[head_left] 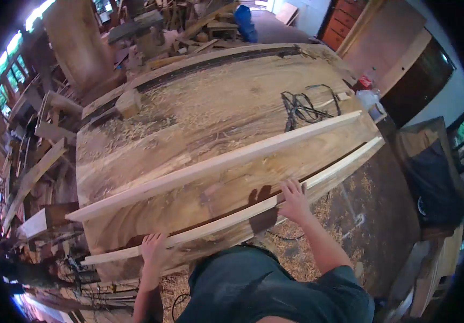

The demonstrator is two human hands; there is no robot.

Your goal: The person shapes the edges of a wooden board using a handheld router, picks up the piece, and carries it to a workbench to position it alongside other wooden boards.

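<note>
Along the near edge of the wide wooden workbench [232, 99] lies a long, pale wooden strip [226, 218]. My left hand [154, 247] is on its left part, fingers bent over the top. Right of the strip's middle, my right hand [295, 202] has its fingers curled over it in the same way. A second long wooden strip [216, 168] lies roughly parallel, farther in on the bench, and neither hand touches it. The undersides of both hands are hidden.
A tangled black cord [310, 109] lies at the bench's back right. Wood shavings [146, 121] cover its left part, near a wooden block [128, 103]. A bottle with a red label [366, 81] stands beyond the right edge. Lumber [33, 177] is piled at left.
</note>
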